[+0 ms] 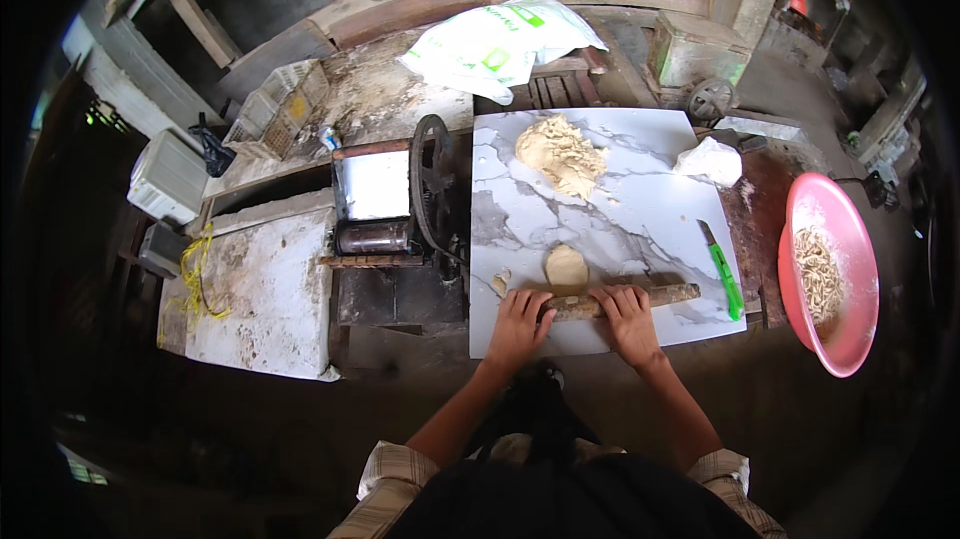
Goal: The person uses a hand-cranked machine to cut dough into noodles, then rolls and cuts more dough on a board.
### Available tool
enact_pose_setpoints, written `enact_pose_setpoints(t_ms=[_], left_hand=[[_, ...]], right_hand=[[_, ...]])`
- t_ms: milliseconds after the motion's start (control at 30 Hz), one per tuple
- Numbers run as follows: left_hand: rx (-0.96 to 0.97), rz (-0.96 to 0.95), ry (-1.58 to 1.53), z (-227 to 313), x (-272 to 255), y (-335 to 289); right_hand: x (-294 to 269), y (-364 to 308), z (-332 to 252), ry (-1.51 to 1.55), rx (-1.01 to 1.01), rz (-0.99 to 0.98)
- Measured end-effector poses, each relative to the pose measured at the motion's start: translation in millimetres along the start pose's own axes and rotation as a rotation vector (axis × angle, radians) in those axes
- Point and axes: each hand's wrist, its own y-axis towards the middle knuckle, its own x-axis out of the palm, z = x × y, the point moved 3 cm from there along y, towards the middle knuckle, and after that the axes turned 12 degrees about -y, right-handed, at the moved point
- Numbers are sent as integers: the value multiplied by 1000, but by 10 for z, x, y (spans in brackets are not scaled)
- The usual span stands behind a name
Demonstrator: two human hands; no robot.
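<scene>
A wooden rolling pin (578,309) lies across the near part of a marble-patterned board (640,219). My left hand (519,325) is on the pin's left end, fingers curled over it. Farther right along it, my right hand (627,322) rests over the wood with bent fingers, and the pin's right end sticks out beyond. Just past the pin is a small flattened round of dough (567,266), its near edge against the wood. A dough scrap (501,283) sits left of that. At the board's far side is a large rough mound of dough (562,154).
A green utility knife (725,279), blade out, lies at the board's right edge, below a white bundle (710,161). Farther right stands a pink basin (865,269) holding pale strips. Left is a hand-wheel roller machine (375,199). A white sack (500,44) lies behind.
</scene>
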Motion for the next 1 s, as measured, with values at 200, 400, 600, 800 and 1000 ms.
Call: enact_pose_setpoints(t_ms=[200,400,600,800,1000], left_hand=[[-10,147,79,-169,-242,451],[-151,160,266,-243,-143,627],[-178,317,376,-336,14,949],[-166,332,436,-497,-38,1365],[-275,283,368,-220,100,681]], right_hand=[[-61,535,152,191,-81,112],[241,807,168,202,140,89],[351,1091,197,-100,375,270],[394,1464,412,-96,530,229],[308,820,134,-115,402,240]])
